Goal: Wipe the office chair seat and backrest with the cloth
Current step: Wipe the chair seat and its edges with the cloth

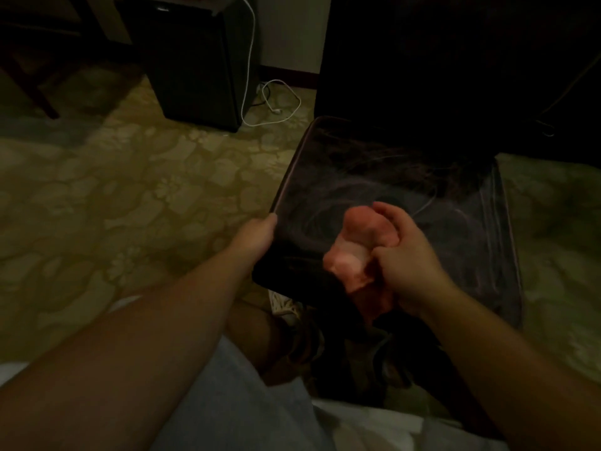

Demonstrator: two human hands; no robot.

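The dark office chair seat (374, 177) fills the middle right of the dim head view, with faint wipe streaks on it. Its black backrest (439, 66) rises behind it, almost lost in shadow. My left hand (255, 234) grips the seat's left front edge. My right hand (406, 255) is closed around a bunched pink cloth (357, 252), which is pressed onto the front part of the seat.
A black cabinet (195, 60) stands on the patterned carpet (130, 190) at the back left, with a white cable (276, 105) trailing beside it. Dark wooden furniture legs (35, 89) show at the far left. My knees and a shoe (286, 307) sit under the seat's front.
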